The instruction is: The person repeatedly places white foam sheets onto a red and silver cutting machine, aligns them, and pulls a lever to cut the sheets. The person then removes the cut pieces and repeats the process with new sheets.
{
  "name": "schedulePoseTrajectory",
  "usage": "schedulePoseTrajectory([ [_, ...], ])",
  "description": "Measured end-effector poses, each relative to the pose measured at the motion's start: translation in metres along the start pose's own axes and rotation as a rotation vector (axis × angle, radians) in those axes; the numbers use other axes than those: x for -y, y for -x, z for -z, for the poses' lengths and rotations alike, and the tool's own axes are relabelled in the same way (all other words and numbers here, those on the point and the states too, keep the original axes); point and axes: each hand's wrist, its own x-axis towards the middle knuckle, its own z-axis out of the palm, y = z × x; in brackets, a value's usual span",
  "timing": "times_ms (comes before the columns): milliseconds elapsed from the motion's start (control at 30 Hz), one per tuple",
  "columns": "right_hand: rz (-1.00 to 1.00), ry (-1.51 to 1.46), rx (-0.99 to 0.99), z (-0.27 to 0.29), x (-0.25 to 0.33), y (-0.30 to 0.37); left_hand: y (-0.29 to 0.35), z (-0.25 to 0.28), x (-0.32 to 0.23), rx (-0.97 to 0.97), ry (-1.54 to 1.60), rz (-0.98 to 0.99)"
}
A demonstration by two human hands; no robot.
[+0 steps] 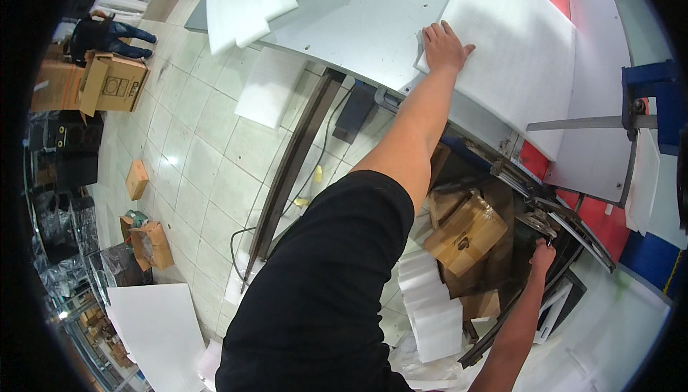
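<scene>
A: Left hand (444,49)?
B: Spreading at the edge of the white foam sheet (516,41), which is lying rightward of it on the table (344,26).
A: Right hand (542,256)?
B: Curling at a metal fitting (550,240); cannot tell its grip.

Left hand (446,49): spread flat on edge of white rectangular foam sheet (512,48), atop grey metal table (365,34). Right hand (543,257): curled around small dark handle (550,241).

Downward fisheye view from the head
</scene>
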Motion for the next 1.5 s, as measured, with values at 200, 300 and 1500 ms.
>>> schedulePoseTrajectory([
  [200, -0.021, 0.036, -0.007, 0.003, -0.007, -0.008, -0.001, -0.009, 0.005, -0.013, -0.061, -0.02],
  [300, -0.05, 0.071, 0.035, 0.007, -0.001, -0.004, 0.003, 0.007, 0.011, 0.068, 0.039, 0.039],
  [1500, -0.063, 0.365, 0.176, 0.087, 0.119, 0.031, 0.118, 0.038, -0.214, 0.91, 0.561, 0.278],
])
